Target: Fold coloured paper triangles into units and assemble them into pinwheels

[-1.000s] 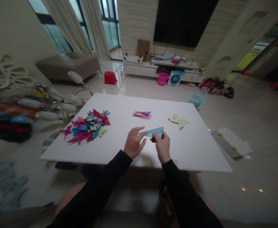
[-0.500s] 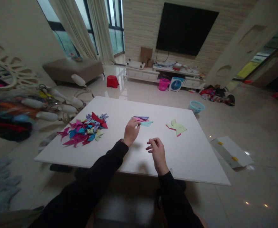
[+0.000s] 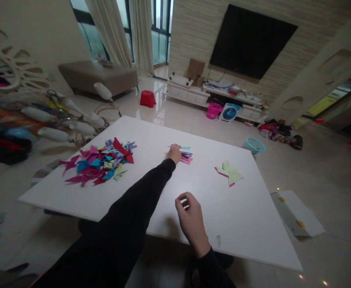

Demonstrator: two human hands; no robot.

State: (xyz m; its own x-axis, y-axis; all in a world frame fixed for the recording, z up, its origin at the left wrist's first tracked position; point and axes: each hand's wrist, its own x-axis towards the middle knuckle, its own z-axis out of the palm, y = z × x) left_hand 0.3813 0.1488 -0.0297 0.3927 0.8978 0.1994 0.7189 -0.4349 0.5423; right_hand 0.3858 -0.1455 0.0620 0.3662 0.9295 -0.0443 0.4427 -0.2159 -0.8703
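Note:
My left hand point(image 3: 174, 153) reaches over a small stack of folded paper point(image 3: 186, 159) in pink and purple near the table's far side. Its fingers are closed on a light blue folded paper point(image 3: 185, 148) that sticks out at the stack's far edge; the hand hides part of both. Nearer to me, my right hand point(image 3: 190, 216) hovers over the table's front part, fingers loosely curled, thumb and forefinger apart, nothing seen in it. A light green and pink folded paper point(image 3: 231, 175) lies to the right. To the left is a heap of coloured paper origami point(image 3: 99, 164).
The white table point(image 3: 253, 224) stands on a tiled floor. Beyond it are a red stool point(image 3: 147, 99), a pink bucket point(image 3: 214, 111), a box fan point(image 3: 230, 112) and a blue basket point(image 3: 254, 145). A lamp with white shades point(image 3: 82, 128) is close to the table's left edge.
My left hand has moved the light blue paper from the stack's near side to its far edge. My right hand has drawn back towards me and its fingers have curled more. The view has tilted.

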